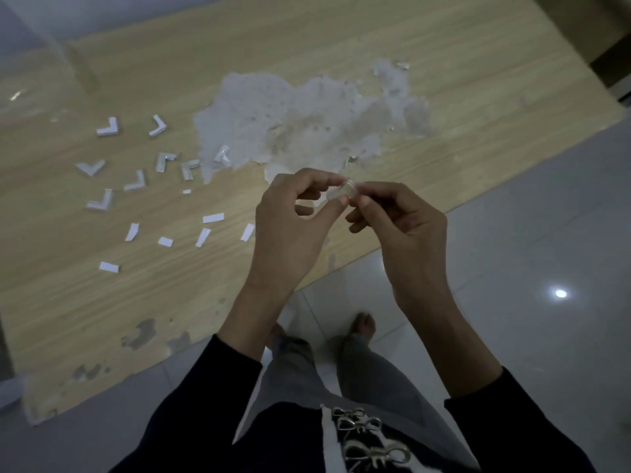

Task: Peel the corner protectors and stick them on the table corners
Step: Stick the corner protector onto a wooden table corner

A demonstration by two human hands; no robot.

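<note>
Protector, one, clear, pinched between left hand and right hand, just over surface near its edge. Eight spare protectors lying left, well inside; six white strips nearer. Open floor rightward.

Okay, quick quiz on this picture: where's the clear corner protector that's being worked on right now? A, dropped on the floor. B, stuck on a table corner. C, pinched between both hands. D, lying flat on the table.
C: the protector is pinched between the fingertips of the left hand and the right hand, held up over the table edge.
</note>
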